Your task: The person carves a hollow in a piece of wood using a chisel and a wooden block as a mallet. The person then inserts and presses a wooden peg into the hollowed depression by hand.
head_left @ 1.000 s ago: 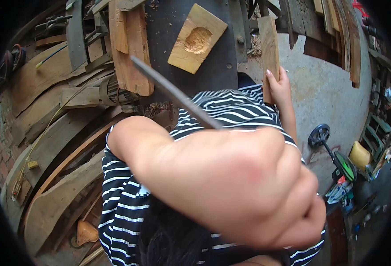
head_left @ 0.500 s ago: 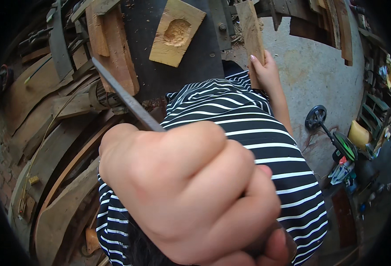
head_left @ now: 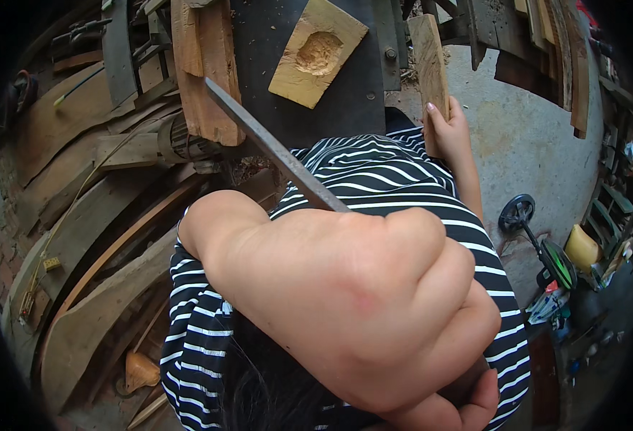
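The left hand, large in the foreground with its back to the viewer, is clenched around a long, flat metal blade. The blade slants up and leftward from the little-finger side of the fist, and its far end overlaps a reddish plank in view; whether they touch, I cannot tell. The right hand, farther off, grasps the lower end of a straight wooden stick, its thumb laid along the near face.

Beyond the lap and the striped shirt, a pale wooden block with a rough round hollow lies tilted on a dark bench, no hand on it. Wood crumbs sit nearby. Curved boards crowd the left side; concrete floor shows at right.

The blade's exposed end seems the main hazard: a loose wrist or a quick turn of the fist could swing it into the shirt or the other forearm. The block, apparently unclamped, could skid if knocked, and the stick, gripped near one end, could twist.
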A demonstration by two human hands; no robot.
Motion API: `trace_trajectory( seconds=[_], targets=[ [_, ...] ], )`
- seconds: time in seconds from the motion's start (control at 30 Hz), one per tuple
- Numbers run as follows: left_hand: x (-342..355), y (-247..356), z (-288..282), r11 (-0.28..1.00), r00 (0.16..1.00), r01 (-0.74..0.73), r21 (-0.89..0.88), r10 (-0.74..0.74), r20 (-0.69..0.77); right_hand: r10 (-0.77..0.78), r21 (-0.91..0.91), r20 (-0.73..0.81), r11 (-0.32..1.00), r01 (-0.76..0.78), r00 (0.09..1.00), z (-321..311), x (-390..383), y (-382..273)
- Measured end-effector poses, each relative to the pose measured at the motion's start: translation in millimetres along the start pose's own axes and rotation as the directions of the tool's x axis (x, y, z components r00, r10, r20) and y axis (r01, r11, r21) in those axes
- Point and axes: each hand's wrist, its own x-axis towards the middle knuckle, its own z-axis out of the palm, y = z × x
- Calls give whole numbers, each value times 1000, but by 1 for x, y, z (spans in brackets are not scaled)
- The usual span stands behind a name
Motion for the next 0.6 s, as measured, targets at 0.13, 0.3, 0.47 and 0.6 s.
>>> trace_trajectory(
  seconds=[0.13, 0.3, 0.47, 0.6],
  targets=[
    [-3, -1, -1, 999, 998, -42, 17, 43, -36, -23, -2, -22, 1000, 23, 999, 3, 1, -1],
    [-4, -5, 1, 994, 991, -109, -25, 106, -85, 23, 5, 3, 1000, -23, 1000, 10, 1, -3],
    [-1, 0, 3, 990, 990, -133, 43, 135, -48, 4, 38, -15, 999, -4, 1000, 7, -2, -4],
    [0, 11, 7, 1000, 1000, 6, 3, -6, 0, 42, 8, -29, 999, -42, 999, 2, -2, -3]
  ],
)
